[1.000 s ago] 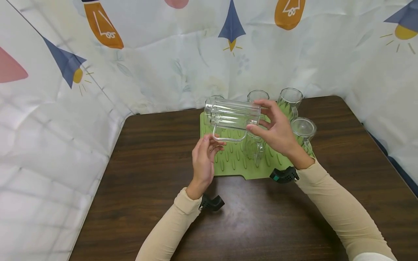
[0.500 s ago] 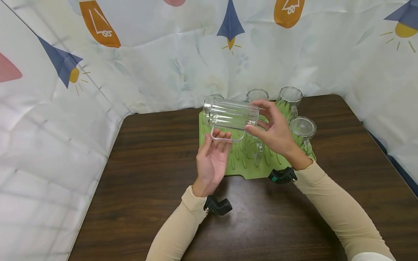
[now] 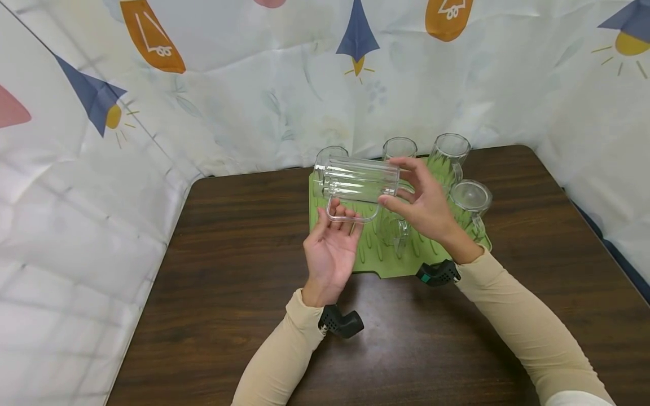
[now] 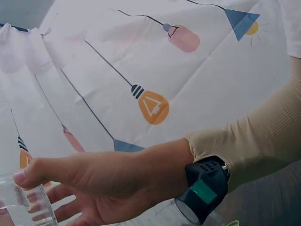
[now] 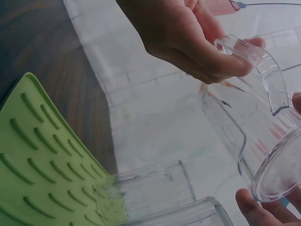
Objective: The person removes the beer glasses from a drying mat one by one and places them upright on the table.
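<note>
A clear glass mug (image 3: 355, 179) lies sideways in the air above the green mat, its handle (image 3: 352, 219) hanging on the near side. My right hand (image 3: 424, 200) grips the mug's right end, thumb in front and fingers behind. The same hand (image 4: 113, 183) reaches round a glass end in the left wrist view. My left hand (image 3: 332, 254) is palm up below the mug, relaxed fingers touching the handle's left part. In the right wrist view, fingertips of the left hand (image 5: 188, 42) lie against the handle (image 5: 263, 66).
Several other glass mugs stand on the green ridged mat (image 3: 373, 265), including a back-right mug (image 3: 449, 155) and an inverted mug (image 3: 471, 197) at the right. A dark wooden table (image 3: 228, 270) lies beneath. A patterned white curtain (image 3: 254, 113) hangs behind.
My left hand has turned palm up and shifted right, its fingers now spread at the handle. The right hand and the mug have drifted slightly left.
</note>
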Tool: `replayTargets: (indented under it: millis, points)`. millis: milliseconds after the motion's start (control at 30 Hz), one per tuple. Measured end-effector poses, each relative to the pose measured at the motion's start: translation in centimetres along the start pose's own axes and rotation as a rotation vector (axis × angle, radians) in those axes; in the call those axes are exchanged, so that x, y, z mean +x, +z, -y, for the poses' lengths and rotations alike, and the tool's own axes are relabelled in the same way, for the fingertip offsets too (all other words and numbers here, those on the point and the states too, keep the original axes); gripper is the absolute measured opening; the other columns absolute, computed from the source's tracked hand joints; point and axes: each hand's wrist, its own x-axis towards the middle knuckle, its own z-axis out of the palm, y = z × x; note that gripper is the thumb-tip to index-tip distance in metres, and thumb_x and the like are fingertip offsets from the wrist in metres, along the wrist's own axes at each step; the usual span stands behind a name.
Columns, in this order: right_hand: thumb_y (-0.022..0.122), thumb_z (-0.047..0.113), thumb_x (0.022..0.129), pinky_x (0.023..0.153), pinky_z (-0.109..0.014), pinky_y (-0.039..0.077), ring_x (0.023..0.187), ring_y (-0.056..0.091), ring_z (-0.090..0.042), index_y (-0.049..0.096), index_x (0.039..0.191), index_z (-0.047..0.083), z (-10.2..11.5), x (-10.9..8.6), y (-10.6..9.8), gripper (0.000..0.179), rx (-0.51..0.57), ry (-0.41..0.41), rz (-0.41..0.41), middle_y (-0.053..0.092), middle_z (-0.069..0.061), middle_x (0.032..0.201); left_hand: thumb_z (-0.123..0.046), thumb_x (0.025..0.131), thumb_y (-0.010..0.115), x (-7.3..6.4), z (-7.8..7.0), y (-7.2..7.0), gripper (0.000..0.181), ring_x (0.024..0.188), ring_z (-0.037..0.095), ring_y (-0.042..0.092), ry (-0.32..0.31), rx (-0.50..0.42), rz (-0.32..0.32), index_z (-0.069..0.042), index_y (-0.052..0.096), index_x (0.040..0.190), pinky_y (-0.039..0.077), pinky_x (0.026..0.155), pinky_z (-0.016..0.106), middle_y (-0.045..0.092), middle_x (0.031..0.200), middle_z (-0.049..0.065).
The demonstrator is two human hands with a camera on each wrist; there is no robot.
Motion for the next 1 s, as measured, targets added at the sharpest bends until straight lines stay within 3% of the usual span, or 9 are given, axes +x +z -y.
replayTargets:
  millis: [300,500,667,1000]
  points:
    - [0.07,-0.01,0.089,0.097,-0.017,0.056,0.132,0.055,-0.01,0.042,0.148,0.001,0.1,0.2,0.0,0.066,-0.02,0.047,0.02,0.042,-0.022,0.155,-0.028,0.113,0.036,-0.3,-0.3,0.2,0.033,0.09,0.012,0.072,-0.017,-0.06,0.01,-0.012,0.063,0.107,0.057,0.099,0.029,0.074,0.085,-0.005]
    - [0.069,-0.003,0.093,0.093,-0.018,0.058,0.135,0.053,-0.017,0.04,0.15,0.002,0.3,0.4,0.0,0.064,-0.053,0.081,0.044,0.042,-0.012,0.156,-0.028,0.111,0.044,-0.4,-0.5,0.3,0.027,0.092,0.012,0.074,-0.004,-0.069,0.068,-0.012,0.065,0.105,0.055,0.104,0.029,0.077,0.085,-0.005]
    - [0.069,-0.001,0.094,0.092,-0.017,0.058,0.134,0.054,-0.022,0.04,0.15,0.004,0.5,0.5,0.0,0.063,-0.075,0.094,0.064,0.043,-0.011,0.154,-0.027,0.112,0.041,-0.6,-0.8,0.2,0.029,0.094,0.012,0.075,0.013,-0.049,0.133,-0.012,0.064,0.106,0.055,0.105,0.028,0.078,0.087,-0.006]
    - [0.069,0.005,0.096,0.112,-0.034,0.051,0.146,0.047,-0.032,0.035,0.154,0.01,1.1,0.3,-1.4,0.067,-0.181,0.14,0.123,0.039,-0.011,0.161,-0.026,0.11,0.045,-0.6,-1.2,-0.7,0.025,0.097,0.012,0.077,0.037,0.026,0.249,-0.009,0.063,0.109,0.057,0.105,0.03,0.08,0.093,-0.004]
